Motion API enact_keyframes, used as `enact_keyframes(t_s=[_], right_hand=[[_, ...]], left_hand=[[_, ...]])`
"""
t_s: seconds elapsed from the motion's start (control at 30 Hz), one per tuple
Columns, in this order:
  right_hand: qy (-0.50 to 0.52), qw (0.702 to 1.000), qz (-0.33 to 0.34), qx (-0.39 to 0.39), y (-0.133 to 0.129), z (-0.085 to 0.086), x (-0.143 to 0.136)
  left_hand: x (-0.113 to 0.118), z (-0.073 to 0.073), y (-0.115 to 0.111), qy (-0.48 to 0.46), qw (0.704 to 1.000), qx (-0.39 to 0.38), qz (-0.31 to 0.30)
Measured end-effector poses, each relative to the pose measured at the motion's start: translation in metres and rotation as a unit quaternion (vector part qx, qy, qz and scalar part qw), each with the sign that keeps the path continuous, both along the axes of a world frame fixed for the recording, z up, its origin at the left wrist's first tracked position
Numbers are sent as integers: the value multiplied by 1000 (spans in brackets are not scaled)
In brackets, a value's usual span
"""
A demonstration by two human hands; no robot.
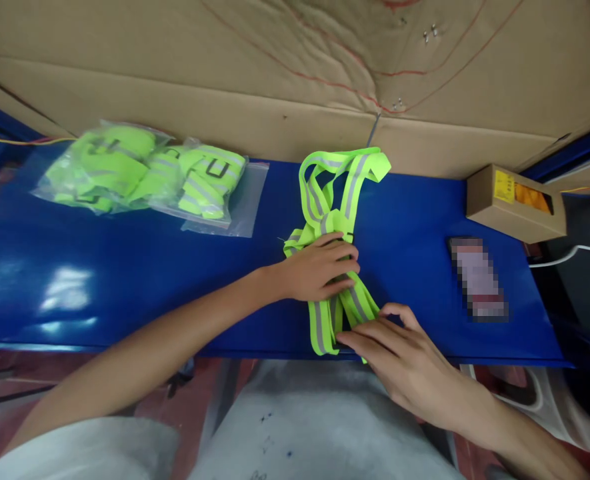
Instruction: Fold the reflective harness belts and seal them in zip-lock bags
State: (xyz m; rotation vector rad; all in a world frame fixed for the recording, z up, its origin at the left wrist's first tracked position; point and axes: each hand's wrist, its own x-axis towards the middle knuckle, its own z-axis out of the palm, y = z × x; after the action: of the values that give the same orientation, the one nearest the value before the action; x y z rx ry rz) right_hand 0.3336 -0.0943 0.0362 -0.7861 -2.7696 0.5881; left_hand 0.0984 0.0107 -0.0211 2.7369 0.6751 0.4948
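A neon yellow-green reflective strap vest [357, 180] with grey stripes lies gathered lengthwise on the blue table. Its far end spreads in loops toward the cardboard wall. My left hand [322, 268] is wrapped over the bundle's middle, fingers side by side across the straps and thumb hidden. Beside those fingertips a bit of black buckle shows. At the near end, by the table's front edge, my right hand [399, 350] grips the straps between thumb and fingers. One strap loop hangs close to the edge, left of the right fingertips.
Clear plastic bags [109, 167] of similar folded green vests lie at the back left, on a flat clear bag [257, 200]. To the right are a phone [479, 277] and a small cardboard box [515, 203]. A cardboard wall [285, 123] with red wires borders the blue table [139, 280].
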Motion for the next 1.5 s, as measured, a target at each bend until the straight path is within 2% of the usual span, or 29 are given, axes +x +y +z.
enact_keyframes(t_s=[0.07,0.13,0.3,0.43,0.53,0.63,0.83,1.0,1.13,1.23,1.37,1.5], right_hand=[[-8,997,16,74,1,1,-2],[-13,993,28,116,0,-1,-3],[-20,988,18,151,1,-6,4],[2,986,0,166,2,-15,15],[36,989,-13,144,1,-26,17],[77,990,-33,116,-2,-37,14],[89,983,-58,152,-9,-47,10],[121,979,-86,140,-18,-53,16],[149,975,-69,152,-30,-66,19],[136,976,-64,158,-40,-73,22],[106,981,-76,146,-50,-77,25],[87,974,-104,182,-54,-86,24]], left_hand=[[-1,-1,10,5,1000,9,-3],[-1,-2,18,10,1000,19,-12],[-3,-6,20,16,997,71,-1],[-7,-7,13,15,992,121,16],[-6,-8,12,24,989,143,28],[0,-10,14,46,980,192,39],[19,-11,15,62,953,276,107],[36,-6,10,69,955,267,112],[46,-7,13,60,966,238,85],[48,-12,21,43,975,207,66],[46,-17,28,12,984,165,71],[47,-16,29,21,982,169,77]])
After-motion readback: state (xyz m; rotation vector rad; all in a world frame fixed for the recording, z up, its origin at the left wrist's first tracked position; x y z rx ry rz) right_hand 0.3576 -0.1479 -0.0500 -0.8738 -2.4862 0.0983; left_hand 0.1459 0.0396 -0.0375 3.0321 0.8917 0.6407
